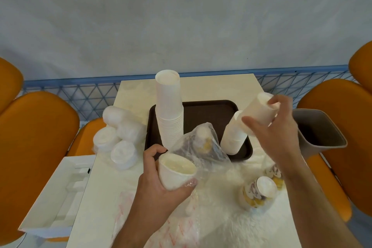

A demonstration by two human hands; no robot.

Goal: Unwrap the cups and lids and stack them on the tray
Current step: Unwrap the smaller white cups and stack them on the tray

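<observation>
Brown tray [211, 106] carries a tall cup stack [169, 110] at its left, a shorter stack [233, 137] at its right. Right hand [281, 127] grips a cup bundle [259, 110] above the tray's right edge; left hand [159, 179] holds a cup [176, 171] before the tray. Risk: loose plastic wrap [199, 147] snagging, toppling the tall stack.

My left hand [161, 179] is curled at 7 o'clock, gripping; my right hand [279, 127] is raised at 3 o'clock, fingers pinching.

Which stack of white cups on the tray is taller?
The stack at the tray's left edge is taller, standing upright well above the shorter stack on the right, which leans beneath the right hand.
</observation>
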